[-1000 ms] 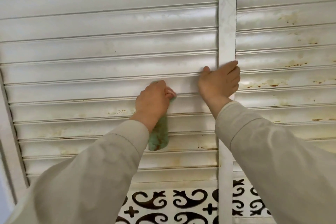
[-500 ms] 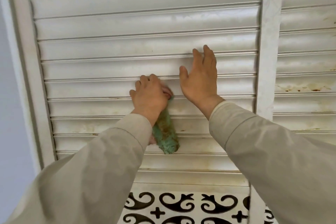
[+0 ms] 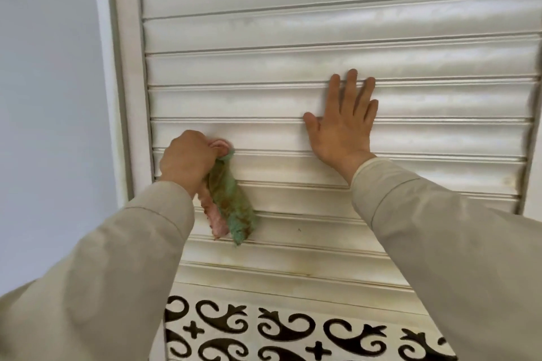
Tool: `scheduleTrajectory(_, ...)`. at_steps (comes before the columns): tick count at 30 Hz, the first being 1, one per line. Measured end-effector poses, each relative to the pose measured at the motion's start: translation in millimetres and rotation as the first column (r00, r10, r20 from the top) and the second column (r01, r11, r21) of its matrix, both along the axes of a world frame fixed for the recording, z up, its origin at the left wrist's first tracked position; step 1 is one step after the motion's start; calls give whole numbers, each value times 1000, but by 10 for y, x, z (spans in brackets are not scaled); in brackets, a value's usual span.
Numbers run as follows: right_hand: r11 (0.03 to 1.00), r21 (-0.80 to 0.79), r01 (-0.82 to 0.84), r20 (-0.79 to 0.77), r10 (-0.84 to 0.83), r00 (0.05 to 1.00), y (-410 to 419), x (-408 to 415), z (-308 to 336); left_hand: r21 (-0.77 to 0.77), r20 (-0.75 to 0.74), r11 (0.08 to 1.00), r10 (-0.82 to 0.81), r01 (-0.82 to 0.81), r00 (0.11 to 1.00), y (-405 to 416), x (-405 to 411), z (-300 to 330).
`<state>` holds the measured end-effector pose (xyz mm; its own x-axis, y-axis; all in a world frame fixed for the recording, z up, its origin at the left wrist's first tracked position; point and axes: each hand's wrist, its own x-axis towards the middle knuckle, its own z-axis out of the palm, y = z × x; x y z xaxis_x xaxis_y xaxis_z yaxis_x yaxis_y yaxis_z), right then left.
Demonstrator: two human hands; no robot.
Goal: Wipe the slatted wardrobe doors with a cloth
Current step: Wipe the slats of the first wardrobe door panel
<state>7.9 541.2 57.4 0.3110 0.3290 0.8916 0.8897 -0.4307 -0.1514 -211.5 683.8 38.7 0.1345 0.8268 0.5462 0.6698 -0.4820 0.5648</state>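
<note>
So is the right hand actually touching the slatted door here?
Touching. The head view shows the right hand spread flat on the slatted door, with no gap visible under palm or fingers.

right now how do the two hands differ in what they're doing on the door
The left hand is curled in a grip round the green and pink cloth; the right hand holds nothing. The left hand works near the door's left frame; the right hand lies flat, fingers straight and pointing up, further right and slightly higher. Both touch the slatted door, and both arms wear beige sleeves.
</note>
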Motion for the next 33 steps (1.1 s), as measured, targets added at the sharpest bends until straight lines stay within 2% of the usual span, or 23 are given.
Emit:
scheduleTrajectory(6,997,-3,81,-4,-81,997,126,9,-9,-9,77,997,-79,80,994,95,-28,22)
scheduleTrajectory(10,997,6,79,-69,-79,994,173,-77,-10,-55,206,958,-263,280,942,-135,301,-3)
scheduleTrajectory(14,997,65,47,-171,-36,985,346,-329,-49,136,96,957,-271,257,958,-439,597,-197)
scheduleTrajectory(16,994,88,65,-167,-49,985,385,-351,-74,292,139,903,-366,315,920,-406,561,-403)
scheduleTrajectory(18,992,104,77,-150,-61,987,408,-331,-85,409,240,862,-418,299,876,-168,411,-574)
scheduleTrajectory(22,986,134,97,-109,-83,991,450,-310,-110,271,575,960,-214,62,790,307,4,-545)
scheduleTrajectory(27,980,141,140,-100,-126,987,484,-284,-123,103,732,992,-30,-67,680,517,-105,-545)
scheduleTrajectory(28,979,144,144,-98,-131,987,497,-279,-124,131,736,989,-52,-67,675,439,-1,-554)
scheduleTrajectory(30,976,153,152,-92,-139,986,513,-272,-128,373,669,928,-267,-2,694,189,301,-572)
scheduleTrajectory(32,976,158,152,-85,-140,986,524,-262,-128,647,408,744,-521,164,750,-51,644,-640)
scheduleTrajectory(33,975,160,152,-84,-140,987,525,-260,-130,712,263,665,-549,225,793,-110,769,-706)
